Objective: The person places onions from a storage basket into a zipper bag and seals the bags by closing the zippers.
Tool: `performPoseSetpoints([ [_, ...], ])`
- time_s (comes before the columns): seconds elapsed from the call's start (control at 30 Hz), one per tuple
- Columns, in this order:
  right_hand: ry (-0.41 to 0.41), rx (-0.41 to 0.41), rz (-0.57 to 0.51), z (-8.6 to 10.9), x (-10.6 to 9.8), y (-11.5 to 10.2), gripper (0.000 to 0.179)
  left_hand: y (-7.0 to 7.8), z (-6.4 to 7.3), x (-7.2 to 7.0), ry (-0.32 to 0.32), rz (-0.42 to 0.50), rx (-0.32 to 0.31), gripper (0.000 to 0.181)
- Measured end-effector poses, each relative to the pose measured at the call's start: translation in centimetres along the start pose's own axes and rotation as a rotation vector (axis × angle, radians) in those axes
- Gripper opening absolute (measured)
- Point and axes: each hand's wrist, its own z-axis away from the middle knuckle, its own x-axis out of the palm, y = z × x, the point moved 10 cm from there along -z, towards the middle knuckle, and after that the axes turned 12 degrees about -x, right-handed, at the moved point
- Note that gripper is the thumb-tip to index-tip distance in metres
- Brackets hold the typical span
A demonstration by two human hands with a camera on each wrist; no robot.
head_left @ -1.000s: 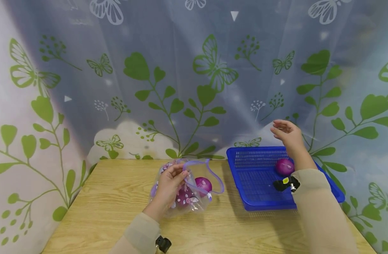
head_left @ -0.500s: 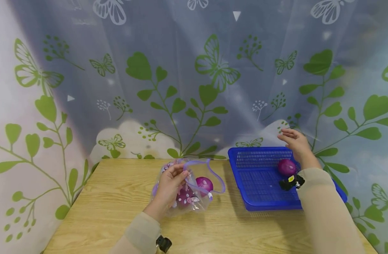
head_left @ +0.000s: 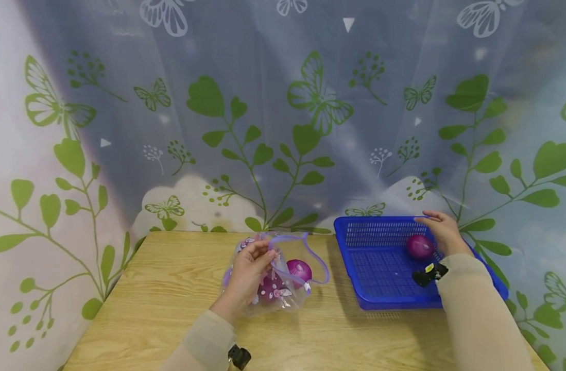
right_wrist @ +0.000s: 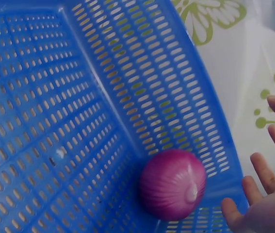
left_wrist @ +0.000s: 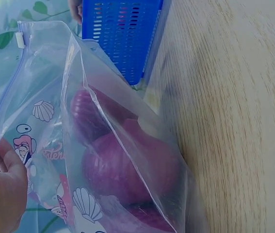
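My left hand (head_left: 247, 270) pinches the purple zip edge of a clear printed zip bag (left_wrist: 86, 199). Purple onions (left_wrist: 127, 165) sit inside the bag, seen through its plastic in the left wrist view. Over the back right of the blue basket (head_left: 380, 299), my right hand (head_left: 442, 232) is raised with its fingers spread and nothing in them. A single purple onion (right_wrist: 172, 184) lies in the basket against its perforated wall, just beside those fingers (right_wrist: 263, 172).
Bag and basket stand side by side on a wooden table (head_left: 171, 288), the basket to the right. A curtain (head_left: 245, 118) with green leaves and butterflies hangs right behind the table's back edge.
My right hand has come down from above the basket's back rim toward the onion, shifting a little right. The left hand keeps its hold on the bag. The view has shifted slightly.
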Motion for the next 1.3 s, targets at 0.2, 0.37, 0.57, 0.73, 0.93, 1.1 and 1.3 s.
performPoseSetpoints([
  [0.2, 0.047, 0.094, 0.055, 0.4, -0.7, 1.6, 0.071, -0.1, 0.0, -0.1, 0.002, -0.008, -0.006, 0.025],
  [0.37, 0.019, 0.161, 0.057, 1.1, -1.0, 3.1, 0.074, -0.1, 0.0, -0.1, -0.002, -0.002, 0.004, 0.023],
  [0.57, -0.023, 0.171, 0.05, 1.4, -0.6, 4.1, 0.079, 0.0, 0.1, -0.2, 0.012, -0.004, 0.012, 0.023],
  [0.73, -0.083, 0.228, 0.024, 1.8, -0.4, 4.9, 0.082, 0.0, 0.2, -0.3, 0.022, -0.006, 0.015, 0.025],
  [0.93, -0.217, 0.234, 0.064, 1.9, 0.2, 5.9, 0.085, 0.1, 0.1, -0.2, 0.017, -0.005, 0.026, 0.025],
  [1.1, -0.276, 0.22, 0.074, 2.0, 0.9, 6.2, 0.092, 0.3, 0.1, -0.3, 0.014, -0.01, 0.036, 0.026],
  [1.3, -0.302, 0.231, 0.073, 2.2, 1.8, 6.4, 0.096, 0.4, 0.1, -0.4, 0.019, -0.025, 0.041, 0.026],
])
